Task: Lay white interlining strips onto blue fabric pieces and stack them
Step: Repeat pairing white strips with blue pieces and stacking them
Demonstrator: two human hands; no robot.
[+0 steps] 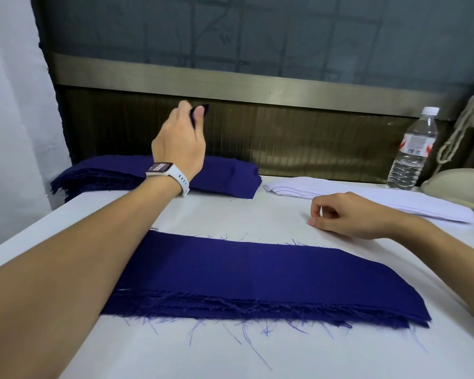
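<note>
A stack of blue fabric pieces [257, 280] with frayed edges lies on the white table in front of me. A second, thicker pile of blue pieces [230, 176] sits at the back left. My left hand [179, 140] is raised above that pile and pinches a blue fabric piece [200, 110] between thumb and fingers; most of the piece is hidden behind the hand. A pile of white interlining strips [326, 190] lies at the back right. My right hand [345, 214] rests on the table near the strips, fingers loosely curled, holding nothing.
A clear plastic water bottle [413, 151] stands at the back right beside a cream rounded object [457, 184] and a hanging cord [460, 127]. A dark panel with a metal rail [257, 86] closes off the table's far edge. A white watch [167, 173] is on my left wrist.
</note>
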